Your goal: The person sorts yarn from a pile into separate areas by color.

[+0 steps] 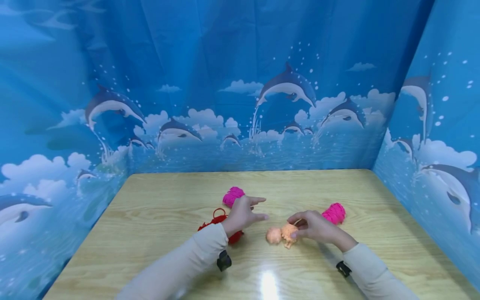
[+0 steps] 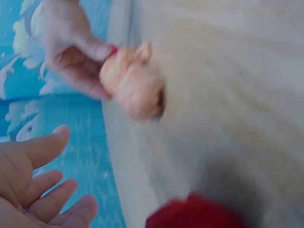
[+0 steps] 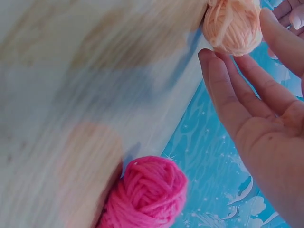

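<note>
My right hand point(image 1: 316, 227) holds a ball of peach yarn point(image 1: 288, 233) near the middle of the table, thumb on one side and fingertips on the other. In the right wrist view the wound strands of this peach yarn point(image 3: 233, 28) show between thumb and fingers. A second rounded peach lump point(image 1: 273, 235) sits right against it on the left. My left hand point(image 1: 241, 213) hovers with thumb and forefinger spread and nothing between them. Behind its fingers is a magenta yarn ball point(image 1: 232, 196); under its wrist, partly hidden, lies red yarn point(image 1: 235, 238) with a loose loop.
A bright pink yarn ball point(image 1: 334, 213) lies just beyond my right wrist. The wood-grain table point(image 1: 168, 191) is bordered at the back and sides by a blue curtain point(image 1: 210, 54) printed with dolphins. Dark bands point(image 1: 223, 260) circle both wrists.
</note>
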Motion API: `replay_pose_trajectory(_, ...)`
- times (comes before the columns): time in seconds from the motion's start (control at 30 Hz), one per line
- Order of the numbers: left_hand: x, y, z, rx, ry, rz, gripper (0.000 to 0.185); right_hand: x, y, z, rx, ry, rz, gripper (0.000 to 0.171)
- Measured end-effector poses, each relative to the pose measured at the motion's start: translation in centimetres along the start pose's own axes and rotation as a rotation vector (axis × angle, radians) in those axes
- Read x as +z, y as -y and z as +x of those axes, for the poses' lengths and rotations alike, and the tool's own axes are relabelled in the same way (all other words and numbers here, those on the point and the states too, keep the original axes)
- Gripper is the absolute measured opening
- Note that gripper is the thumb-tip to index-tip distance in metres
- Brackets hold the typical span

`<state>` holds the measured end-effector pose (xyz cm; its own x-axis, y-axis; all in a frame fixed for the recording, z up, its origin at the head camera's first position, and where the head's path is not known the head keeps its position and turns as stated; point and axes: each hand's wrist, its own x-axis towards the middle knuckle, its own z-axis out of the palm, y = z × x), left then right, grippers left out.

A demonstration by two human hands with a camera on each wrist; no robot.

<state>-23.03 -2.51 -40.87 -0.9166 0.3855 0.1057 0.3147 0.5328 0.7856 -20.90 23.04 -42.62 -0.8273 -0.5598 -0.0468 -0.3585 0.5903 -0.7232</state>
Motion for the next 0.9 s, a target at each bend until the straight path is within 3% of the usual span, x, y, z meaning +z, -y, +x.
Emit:
replay_pose_trajectory(0.2, -2.2, 0.8, 1.2, -0.012, -0.075, 0.09, 0.056, -0.5, -0.1, -0.1, -0.011, -0.021, -0.006, 0.046)
replay_pose_trajectory(0.43, -3.9, 2.5, 1.9, -0.129, -0.139, 0.099, 0.058, -1.6, 0.0, -0.6, 0.003, -0.063, -0.045, 0.047)
replay_pose_trajectory(0.6, -4.4, 3.8, 2.2, -0.171, -0.161, 0.077, 0.058, -2.9, -0.3, -1.2, 0.016, -0.127, -0.063, 0.045)
replay_pose_trajectory(0.9, -4.4, 5.5, 2.6, -0.194, -0.197, 0.135, 0.06, -5.0, -1.4, -2.8, 0.103, -0.236, -0.059, 0.052)
